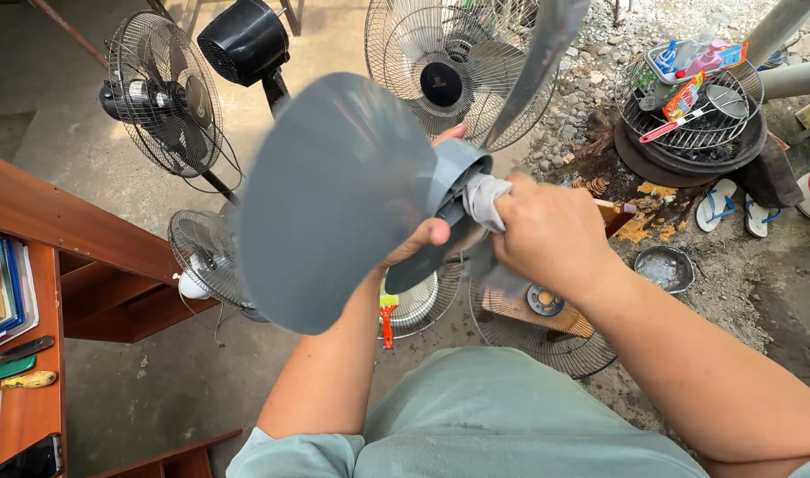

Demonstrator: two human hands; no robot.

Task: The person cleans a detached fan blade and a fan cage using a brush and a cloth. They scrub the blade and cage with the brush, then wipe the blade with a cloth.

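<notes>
Close to the chest, both hands up. Left hand [422,237] wrapped around hub of big grey plastic fan blade [334,199], blade spreading leftward. Right hand [551,232] nearer hub's open end, pinching small grey cloth [484,199] against it.

Bright daylight is seen throughout, strongest on the far gravel [591,106] at the right, where detail is slightly washed out. Soft shadows are cast under the fans on the concrete floor [157,389]. The near grey fan blade [334,204] is blurred, and straight lines are bent at the edges.
</notes>
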